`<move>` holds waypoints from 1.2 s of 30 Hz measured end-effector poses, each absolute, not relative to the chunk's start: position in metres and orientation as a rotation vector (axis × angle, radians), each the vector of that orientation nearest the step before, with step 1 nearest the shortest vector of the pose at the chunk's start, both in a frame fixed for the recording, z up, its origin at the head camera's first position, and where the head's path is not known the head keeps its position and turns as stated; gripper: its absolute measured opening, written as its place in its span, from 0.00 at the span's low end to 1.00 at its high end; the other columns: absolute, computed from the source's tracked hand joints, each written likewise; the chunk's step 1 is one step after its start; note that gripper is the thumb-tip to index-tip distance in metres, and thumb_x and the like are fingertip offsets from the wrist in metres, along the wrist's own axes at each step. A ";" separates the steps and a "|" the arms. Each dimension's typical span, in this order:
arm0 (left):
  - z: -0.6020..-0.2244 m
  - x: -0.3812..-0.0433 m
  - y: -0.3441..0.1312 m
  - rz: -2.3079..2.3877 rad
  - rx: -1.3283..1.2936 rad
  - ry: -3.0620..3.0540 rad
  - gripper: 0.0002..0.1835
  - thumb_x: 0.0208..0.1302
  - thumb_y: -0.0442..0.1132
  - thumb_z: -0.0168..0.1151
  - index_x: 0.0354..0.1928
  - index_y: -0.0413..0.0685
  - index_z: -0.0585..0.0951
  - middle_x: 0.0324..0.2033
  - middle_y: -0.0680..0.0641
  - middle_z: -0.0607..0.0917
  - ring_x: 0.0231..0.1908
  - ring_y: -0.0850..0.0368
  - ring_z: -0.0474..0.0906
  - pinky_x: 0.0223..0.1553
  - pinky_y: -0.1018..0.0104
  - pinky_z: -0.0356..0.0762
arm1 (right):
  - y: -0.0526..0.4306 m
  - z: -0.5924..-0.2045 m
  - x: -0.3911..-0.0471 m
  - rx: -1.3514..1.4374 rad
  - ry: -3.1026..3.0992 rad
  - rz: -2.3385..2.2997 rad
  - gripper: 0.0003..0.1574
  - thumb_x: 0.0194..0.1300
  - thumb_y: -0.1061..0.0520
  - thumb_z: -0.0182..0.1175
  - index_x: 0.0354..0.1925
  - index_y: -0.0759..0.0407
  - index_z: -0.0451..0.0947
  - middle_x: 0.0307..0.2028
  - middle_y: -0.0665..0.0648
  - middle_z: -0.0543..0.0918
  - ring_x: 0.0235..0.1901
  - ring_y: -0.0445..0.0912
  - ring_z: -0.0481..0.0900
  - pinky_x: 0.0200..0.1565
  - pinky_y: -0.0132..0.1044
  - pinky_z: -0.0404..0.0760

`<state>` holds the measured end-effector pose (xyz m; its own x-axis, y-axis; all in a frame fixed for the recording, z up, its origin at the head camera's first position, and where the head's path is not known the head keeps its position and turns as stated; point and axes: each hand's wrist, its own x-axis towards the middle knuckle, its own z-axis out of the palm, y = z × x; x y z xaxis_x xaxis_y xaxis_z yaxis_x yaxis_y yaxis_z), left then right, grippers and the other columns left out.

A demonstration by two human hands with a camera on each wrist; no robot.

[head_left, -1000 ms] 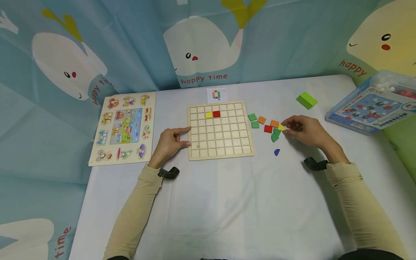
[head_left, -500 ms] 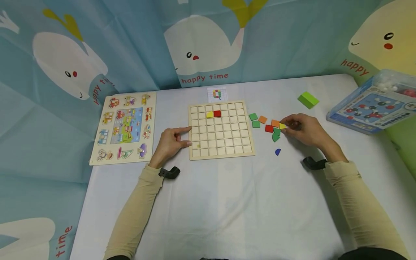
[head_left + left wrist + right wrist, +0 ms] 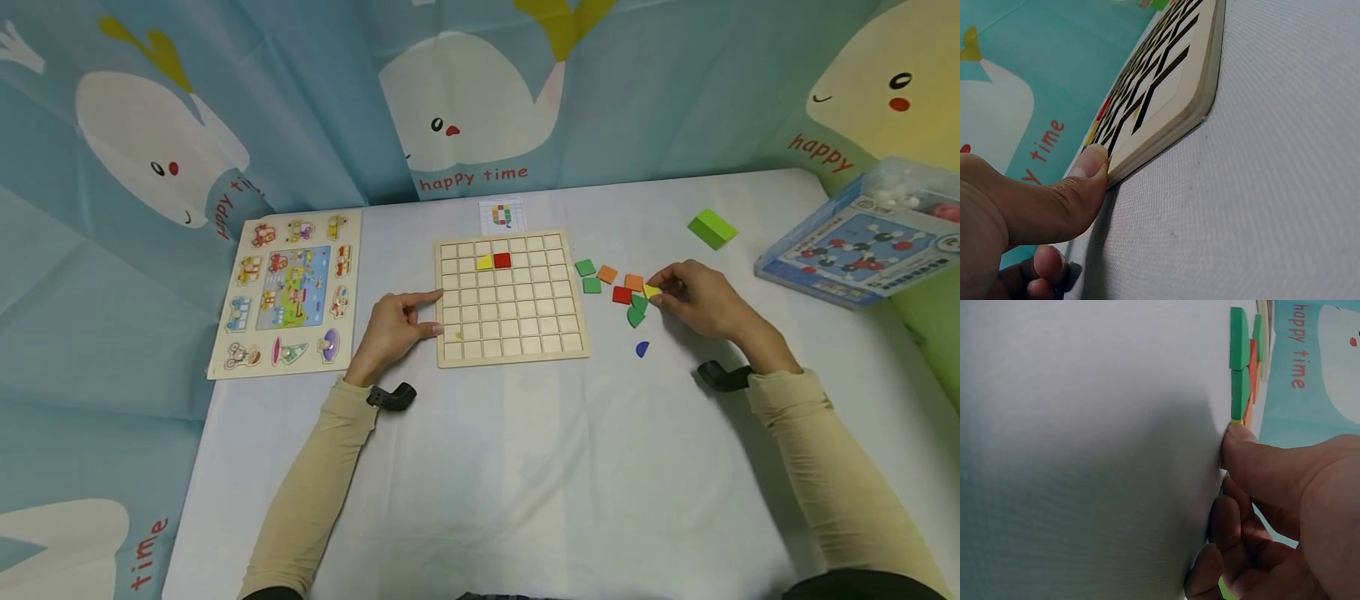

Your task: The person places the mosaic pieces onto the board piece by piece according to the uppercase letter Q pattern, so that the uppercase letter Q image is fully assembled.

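- The left hand (image 3: 395,327), left of the head view's centre, has thumb and forefinger spread apart, both tips touching the left edge of the grid board (image 3: 513,338); the board lies at mid-frame on the white-covered desk (image 3: 510,467);
- The right hand (image 3: 701,297), right of centre, pinches a loose yellow tile (image 3: 652,291) between thumb and forefinger; orange tiles (image 3: 633,282), green tiles (image 3: 585,267) and a red tile (image 3: 622,295) lie just left of it; a blue half-disc (image 3: 642,349) lies below;
- A green block (image 3: 712,229) sits upper right.
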<state>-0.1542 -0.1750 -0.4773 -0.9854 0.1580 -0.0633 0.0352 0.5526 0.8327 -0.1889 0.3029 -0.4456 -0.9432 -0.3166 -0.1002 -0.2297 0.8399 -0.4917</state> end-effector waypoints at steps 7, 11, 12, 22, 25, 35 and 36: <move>-0.478 -0.155 -0.175 1.416 0.162 2.653 0.30 0.59 0.36 0.81 0.65 0.52 0.86 0.17 0.52 0.68 0.21 0.56 0.60 0.29 0.66 0.60 | 0.300 -0.445 -0.188 -0.420 2.824 -0.768 0.21 0.71 0.64 0.68 0.59 0.70 0.78 0.51 0.71 0.79 0.49 0.61 0.75 0.53 0.59 0.76; -0.477 -0.155 -0.175 1.405 0.164 2.664 0.30 0.59 0.36 0.81 0.65 0.52 0.86 0.17 0.52 0.67 0.21 0.57 0.60 0.29 0.66 0.59 | 0.297 -0.446 -0.189 -0.415 2.820 -0.768 0.21 0.72 0.62 0.68 0.59 0.69 0.78 0.52 0.72 0.79 0.51 0.63 0.76 0.56 0.61 0.76; -0.477 -0.155 -0.176 1.404 0.166 2.664 0.30 0.59 0.36 0.81 0.65 0.51 0.86 0.17 0.52 0.67 0.21 0.57 0.60 0.29 0.66 0.59 | 0.296 -0.447 -0.190 -0.415 2.821 -0.764 0.20 0.72 0.62 0.67 0.59 0.70 0.78 0.52 0.72 0.79 0.51 0.63 0.76 0.56 0.61 0.76; -0.477 -0.154 -0.174 1.419 0.161 2.646 0.30 0.59 0.36 0.81 0.65 0.52 0.86 0.17 0.53 0.67 0.21 0.57 0.59 0.29 0.65 0.60 | 0.299 -0.446 -0.190 -0.388 2.808 -0.772 0.22 0.77 0.58 0.63 0.60 0.74 0.74 0.52 0.74 0.79 0.51 0.63 0.76 0.55 0.62 0.76; -0.478 -0.154 -0.175 1.427 0.172 2.647 0.30 0.59 0.35 0.81 0.65 0.51 0.86 0.16 0.53 0.67 0.21 0.57 0.59 0.29 0.66 0.59 | 0.302 -0.446 -0.191 -0.375 2.830 -0.810 0.22 0.77 0.58 0.63 0.61 0.72 0.73 0.52 0.73 0.80 0.50 0.62 0.78 0.55 0.48 0.80; -0.478 -0.154 -0.175 1.443 0.172 2.634 0.30 0.59 0.36 0.81 0.65 0.52 0.86 0.17 0.52 0.68 0.21 0.57 0.60 0.31 0.65 0.61 | 0.293 -0.448 -0.199 -0.290 2.886 -1.011 0.21 0.76 0.56 0.66 0.60 0.66 0.80 0.45 0.66 0.81 0.41 0.54 0.74 0.36 0.19 0.69; -0.478 -0.154 -0.175 1.440 0.166 2.634 0.30 0.59 0.36 0.81 0.65 0.53 0.86 0.17 0.52 0.68 0.21 0.57 0.60 0.32 0.64 0.61 | 0.291 -0.448 -0.200 -0.280 2.886 -1.044 0.21 0.76 0.55 0.67 0.60 0.65 0.81 0.44 0.65 0.80 0.40 0.52 0.74 0.36 0.19 0.69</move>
<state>-0.1543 -0.1751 -0.4776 -0.9848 0.1610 -0.0655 0.0317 0.5370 0.8430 -0.2005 0.2914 -0.4479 -0.9818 -0.1901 0.0053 -0.1495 0.7544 -0.6391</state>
